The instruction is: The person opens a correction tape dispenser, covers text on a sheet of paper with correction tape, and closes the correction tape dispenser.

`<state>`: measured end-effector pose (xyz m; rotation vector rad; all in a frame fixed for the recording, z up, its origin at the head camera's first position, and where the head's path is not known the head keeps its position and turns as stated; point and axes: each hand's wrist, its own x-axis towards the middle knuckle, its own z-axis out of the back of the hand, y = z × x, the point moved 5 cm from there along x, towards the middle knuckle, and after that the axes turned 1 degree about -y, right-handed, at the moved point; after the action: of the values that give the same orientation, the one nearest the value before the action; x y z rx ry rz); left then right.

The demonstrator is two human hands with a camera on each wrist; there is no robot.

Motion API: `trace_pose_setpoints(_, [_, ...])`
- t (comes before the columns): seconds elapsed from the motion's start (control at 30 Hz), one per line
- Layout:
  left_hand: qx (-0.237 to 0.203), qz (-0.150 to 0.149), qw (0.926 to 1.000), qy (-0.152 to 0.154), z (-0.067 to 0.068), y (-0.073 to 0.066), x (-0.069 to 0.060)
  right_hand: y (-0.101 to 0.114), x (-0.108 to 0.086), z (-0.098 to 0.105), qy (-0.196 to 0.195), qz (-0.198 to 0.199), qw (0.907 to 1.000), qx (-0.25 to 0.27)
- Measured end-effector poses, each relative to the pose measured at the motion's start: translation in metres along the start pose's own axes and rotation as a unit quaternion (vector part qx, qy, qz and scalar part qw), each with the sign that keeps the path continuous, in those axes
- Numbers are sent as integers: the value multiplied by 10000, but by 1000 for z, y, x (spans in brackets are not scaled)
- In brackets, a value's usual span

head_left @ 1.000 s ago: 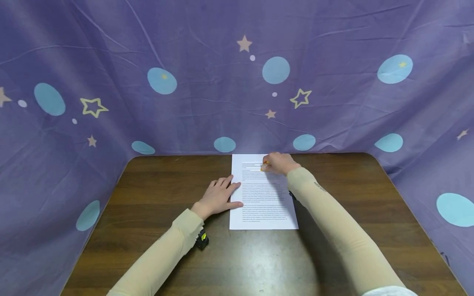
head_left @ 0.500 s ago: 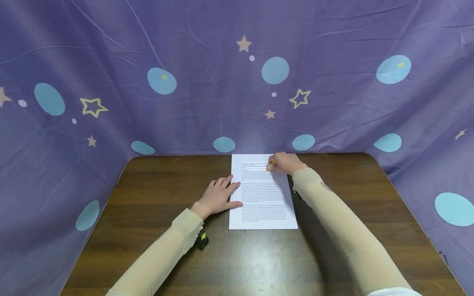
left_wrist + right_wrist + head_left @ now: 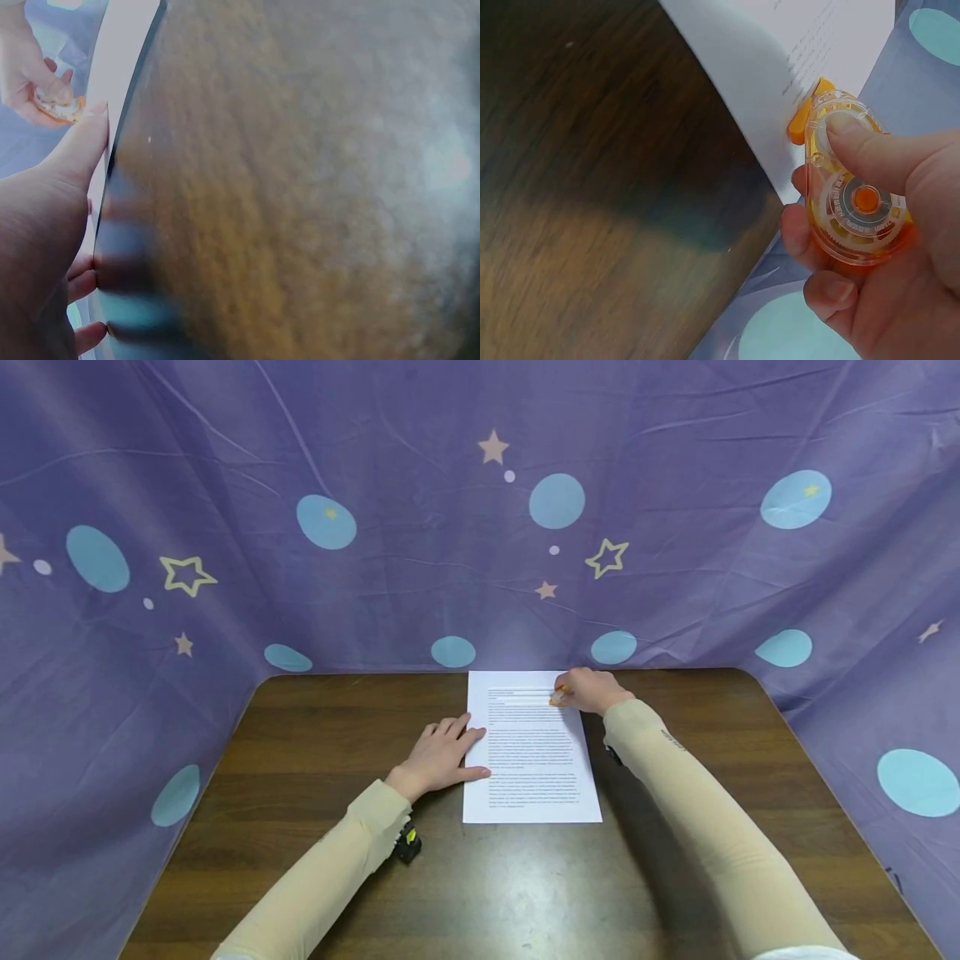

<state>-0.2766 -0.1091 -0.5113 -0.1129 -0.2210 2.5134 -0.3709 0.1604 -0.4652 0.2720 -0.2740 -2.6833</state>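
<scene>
The right hand [image 3: 594, 691] grips an orange-and-clear tape dispenser [image 3: 859, 199] at one o'clock on the printed sheet [image 3: 532, 756]; the left hand [image 3: 437, 757] rests, fingers spread, at nine. Lettering on both objects is illegible.

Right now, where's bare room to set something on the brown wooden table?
The table is bare left of the left beige sleeve, right of the right beige sleeve, and between them, nearer than the printed white paper. Crowded: the paper, with left hand, right hand and orange-clear plastic tape dispenser.
</scene>
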Motion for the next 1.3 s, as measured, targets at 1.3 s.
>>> trace_pose_setpoints(1.3, [-96, 125, 9998, 112, -4, 2, 1, -21, -17, 1, -18, -113, 9997, 215])
